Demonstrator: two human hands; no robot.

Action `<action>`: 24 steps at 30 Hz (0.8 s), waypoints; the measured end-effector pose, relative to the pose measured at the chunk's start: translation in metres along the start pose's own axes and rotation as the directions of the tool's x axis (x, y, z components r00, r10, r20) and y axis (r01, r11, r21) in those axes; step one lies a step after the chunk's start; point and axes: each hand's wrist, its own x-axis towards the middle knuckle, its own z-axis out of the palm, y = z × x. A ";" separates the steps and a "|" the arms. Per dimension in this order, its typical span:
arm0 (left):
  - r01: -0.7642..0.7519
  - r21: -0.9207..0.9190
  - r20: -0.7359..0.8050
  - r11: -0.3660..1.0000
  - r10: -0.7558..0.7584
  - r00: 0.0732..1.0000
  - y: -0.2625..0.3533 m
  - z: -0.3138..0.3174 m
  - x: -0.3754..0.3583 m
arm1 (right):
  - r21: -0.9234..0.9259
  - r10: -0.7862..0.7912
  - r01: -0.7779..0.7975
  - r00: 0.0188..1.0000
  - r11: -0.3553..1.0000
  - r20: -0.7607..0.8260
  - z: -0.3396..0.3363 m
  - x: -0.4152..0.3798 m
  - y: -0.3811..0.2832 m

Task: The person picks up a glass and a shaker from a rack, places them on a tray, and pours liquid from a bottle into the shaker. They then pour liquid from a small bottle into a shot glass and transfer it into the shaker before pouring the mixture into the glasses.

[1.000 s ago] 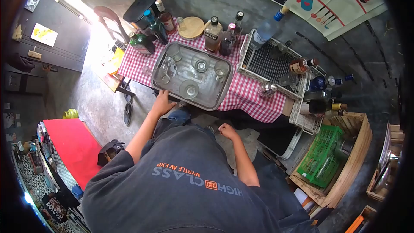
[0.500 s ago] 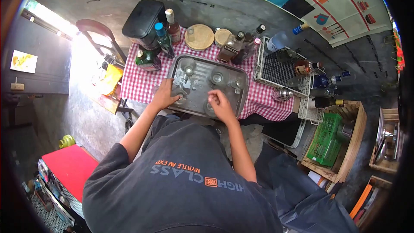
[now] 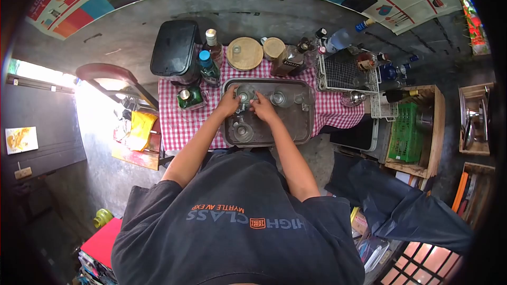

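Observation:
Both my hands are over the grey tray (image 3: 296,129), at a clear glass (image 3: 244,95) in its back left part. My left hand (image 3: 228,102) has its fingers curled on the glass's left side. My right hand (image 3: 263,108) grips it from the right, with the fingertips on the rim area. Right of it stands another clear glass (image 3: 279,98), apart from my hand. A third glass (image 3: 243,132) sits near the tray's front left. Small clear glassware (image 3: 302,100) lies towards the right side, its exact shape hard to make out.
A red checked cloth (image 3: 179,121) covers the table. Behind and left of the tray are a black bin (image 3: 174,50), a blue-capped bottle (image 3: 208,68) and a green bottle (image 3: 191,98). Round wooden lids (image 3: 245,55), a dark-capped bottle (image 3: 289,60) and a wire rack (image 3: 346,76) stand behind and right.
My hands have moved from the tray's front part to the back left glass and closed on it. A glass at the front now sits further left. The camera view has shifted.

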 end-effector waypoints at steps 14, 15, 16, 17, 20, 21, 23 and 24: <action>0.055 0.029 0.012 0.998 -0.055 0.998 -0.023 0.036 0.019 | -0.029 -0.021 0.018 0.996 0.999 -0.085 -0.018 -0.014 -0.003; 0.061 0.035 0.014 0.998 -0.061 0.998 -0.022 0.035 0.019 | -0.032 -0.027 0.024 0.997 0.999 -0.078 -0.018 -0.013 -0.003; 0.065 0.047 0.017 0.997 -0.066 0.998 -0.021 0.034 0.019 | -0.038 -0.029 0.026 0.996 0.999 -0.084 -0.018 -0.013 -0.003; 0.069 0.059 0.021 0.996 -0.070 0.997 -0.020 0.033 0.019 | -0.043 -0.030 0.026 0.995 0.999 -0.091 -0.017 -0.013 -0.002; 0.073 0.097 0.020 0.993 -0.075 0.997 -0.013 0.037 0.015 | -0.070 -0.019 0.011 0.993 0.998 -0.113 -0.017 -0.014 -0.001; 0.073 0.110 0.015 0.991 -0.075 0.997 -0.008 0.037 0.012 | -0.081 -0.013 0.004 0.993 0.997 -0.119 -0.017 -0.014 -0.001; 0.061 0.145 0.005 0.988 -0.062 0.998 0.010 0.037 0.002 | -0.079 -0.004 -0.005 0.994 0.997 -0.110 -0.019 -0.012 0.005; 0.054 0.162 0.001 0.985 -0.054 0.999 0.013 0.038 0.000 | -0.079 0.001 -0.009 0.994 0.997 -0.106 -0.021 -0.012 0.006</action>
